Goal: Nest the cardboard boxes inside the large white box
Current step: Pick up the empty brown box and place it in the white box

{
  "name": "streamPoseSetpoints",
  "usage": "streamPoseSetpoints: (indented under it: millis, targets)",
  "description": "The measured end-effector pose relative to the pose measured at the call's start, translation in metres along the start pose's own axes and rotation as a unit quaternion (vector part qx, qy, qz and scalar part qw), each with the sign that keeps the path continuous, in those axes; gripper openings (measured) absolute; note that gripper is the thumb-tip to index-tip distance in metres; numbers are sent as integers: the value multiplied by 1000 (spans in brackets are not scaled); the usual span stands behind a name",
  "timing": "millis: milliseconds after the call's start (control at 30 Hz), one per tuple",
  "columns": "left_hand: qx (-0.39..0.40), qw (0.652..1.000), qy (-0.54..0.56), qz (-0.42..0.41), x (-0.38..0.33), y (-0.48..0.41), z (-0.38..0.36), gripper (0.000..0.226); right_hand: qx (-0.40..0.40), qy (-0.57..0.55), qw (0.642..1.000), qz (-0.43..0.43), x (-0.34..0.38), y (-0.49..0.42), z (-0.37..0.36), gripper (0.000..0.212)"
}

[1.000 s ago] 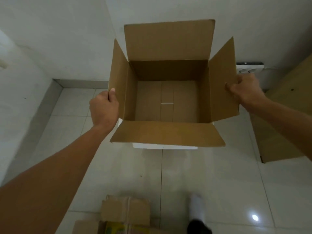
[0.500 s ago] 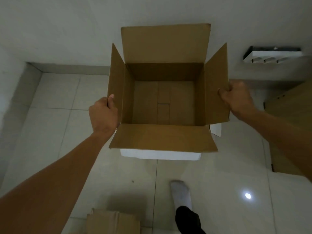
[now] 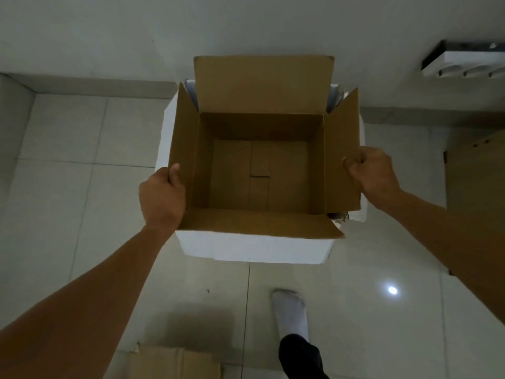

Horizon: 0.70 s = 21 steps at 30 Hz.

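An open brown cardboard box (image 3: pixel 259 170) with its four flaps spread sits down inside the large white box (image 3: pixel 254 248), whose white walls show around it on the left, front and right. My left hand (image 3: pixel 162 195) grips the brown box's left flap. My right hand (image 3: pixel 373 173) grips its right flap. The brown box is empty inside. The inside of the white box is mostly hidden by the brown one.
Another cardboard box (image 3: pixel 175 362) lies on the tiled floor at the bottom edge. My socked foot (image 3: pixel 291 315) stands in front of the white box. A brown cabinet (image 3: pixel 475 187) is at the right, and a white power strip (image 3: pixel 464 64) hangs on the wall.
Both hands have lowered the brown box from above the white box down into it. The view has shifted forward, so the white box's walls now show around it.
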<state>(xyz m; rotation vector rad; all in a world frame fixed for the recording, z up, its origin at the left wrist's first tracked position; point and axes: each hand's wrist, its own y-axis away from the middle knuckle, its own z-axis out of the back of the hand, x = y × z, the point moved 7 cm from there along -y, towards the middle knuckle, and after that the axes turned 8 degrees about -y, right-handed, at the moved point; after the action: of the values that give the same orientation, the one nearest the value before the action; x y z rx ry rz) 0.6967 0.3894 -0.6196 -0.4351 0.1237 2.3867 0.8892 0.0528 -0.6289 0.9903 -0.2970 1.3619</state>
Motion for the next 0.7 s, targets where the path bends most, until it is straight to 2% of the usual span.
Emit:
streamPoseSetpoints:
  millis: [167, 233, 300, 333, 400, 467, 533, 600, 633, 700]
  targets:
    - [-29, 995, -95, 5, -4, -4, -7, 25, 23, 14, 1000, 2, -13, -11, -19, 33]
    - [-22, 992, -122, -29, -12, -4, -13, 35, 18, 40, 999, -1, -19, -15, -25, 44]
    - [9, 987, -147, -71, -20, -2, -23, 39, -15, 116, 991, 68, -12, -14, -27, 50]
    - [32, 983, -156, -95, -23, 0, -29, 39, -33, 185, 973, 134, -3, -10, -28, 48]
    - [85, 970, -177, -146, -28, 6, -44, 42, -31, 318, 907, 276, 12, 0, -39, 41]
    - [143, 949, -224, -168, -24, 14, -59, 61, 52, 428, 835, 343, 5, 6, -57, 41]
    - [208, 922, -296, -140, -7, 20, -74, 95, 144, 541, 769, 308, -20, 5, -66, 55]
    - [246, 902, -339, -106, 10, 22, -83, 119, 186, 626, 710, 264, -42, 3, -65, 75]
    - [257, 896, -347, -99, 15, 22, -86, 124, 193, 642, 697, 256, -48, 3, -65, 81]
    - [270, 890, -354, -102, 18, 22, -89, 127, 192, 640, 699, 257, -49, 3, -66, 83]
